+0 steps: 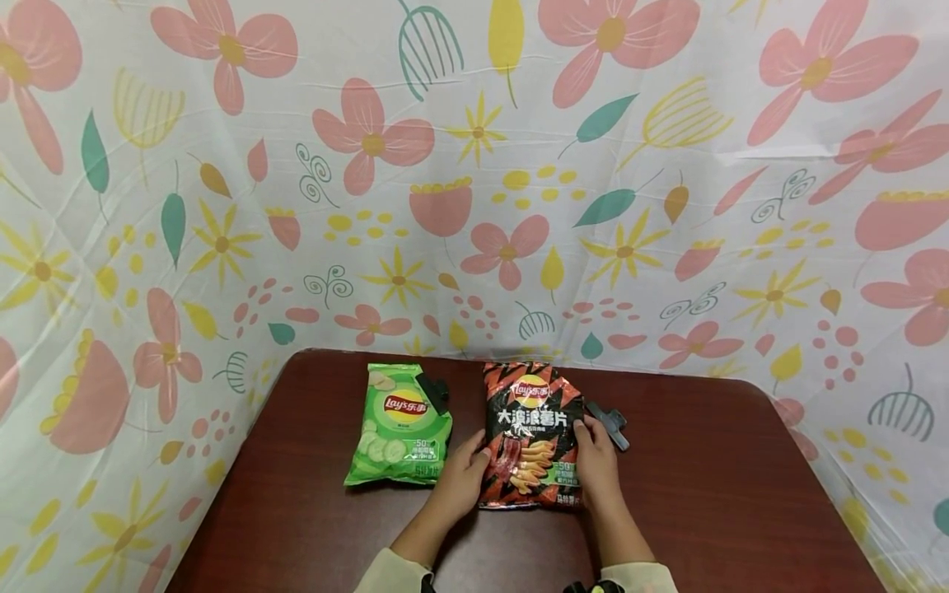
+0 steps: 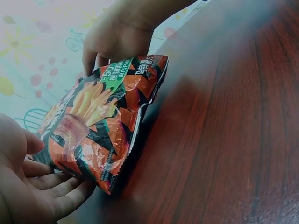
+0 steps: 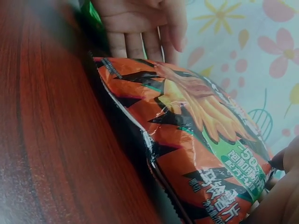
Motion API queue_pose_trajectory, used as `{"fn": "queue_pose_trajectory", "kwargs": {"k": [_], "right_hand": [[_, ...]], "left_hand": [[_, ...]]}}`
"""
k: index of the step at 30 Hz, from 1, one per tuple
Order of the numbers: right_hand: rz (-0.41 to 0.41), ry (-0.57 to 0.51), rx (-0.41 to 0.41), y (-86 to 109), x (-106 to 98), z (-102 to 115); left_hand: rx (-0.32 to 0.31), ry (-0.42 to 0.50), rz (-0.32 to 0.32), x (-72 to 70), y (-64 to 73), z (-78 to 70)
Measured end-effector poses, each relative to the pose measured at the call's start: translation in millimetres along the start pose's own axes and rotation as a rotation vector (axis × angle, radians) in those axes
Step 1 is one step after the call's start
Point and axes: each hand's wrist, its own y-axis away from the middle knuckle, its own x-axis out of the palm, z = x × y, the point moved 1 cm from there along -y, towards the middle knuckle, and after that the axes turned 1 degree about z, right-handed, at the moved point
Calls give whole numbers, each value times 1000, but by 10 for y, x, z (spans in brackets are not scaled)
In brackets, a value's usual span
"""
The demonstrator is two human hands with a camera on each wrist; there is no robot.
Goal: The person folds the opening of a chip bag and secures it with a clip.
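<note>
A red-and-black bag of chips [image 1: 530, 441] is held between both hands near the middle of the table, its printed front facing up. My left hand [image 1: 461, 479] holds its left side, thumb at the edge and fingers reaching underneath, as the left wrist view shows. On the opposite side my right hand [image 1: 599, 465] grips the right edge, its fingertips partly hidden by the bag. The upper right corner of the bag slants inward. Just beyond the right fingers lies a grey clip [image 1: 614, 426], partly covered by hand and bag.
Left of the held bag lies a green bag of chips [image 1: 396, 428] with a black clip [image 1: 432, 394] on its slanted upper right corner. The dark reddish table [image 1: 712, 494] ends at a flower-patterned cloth [image 1: 474, 165] behind and at both sides.
</note>
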Motion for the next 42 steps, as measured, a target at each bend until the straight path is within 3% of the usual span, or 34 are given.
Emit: {"fn": "queue_pose_trajectory", "kwargs": {"k": [11, 23, 29, 42], "right_hand": [[-39, 7, -15, 32, 3, 110], [-86, -85, -83, 21, 28, 136], [-96, -102, -109, 34, 45, 143], [-87, -158, -154, 97, 64, 223]], "left_hand": [[-17, 11, 0, -53, 1, -4], [-13, -12, -9, -122, 8, -34], [-19, 48, -5, -154, 7, -82], [60, 148, -120, -259, -59, -196]]}}
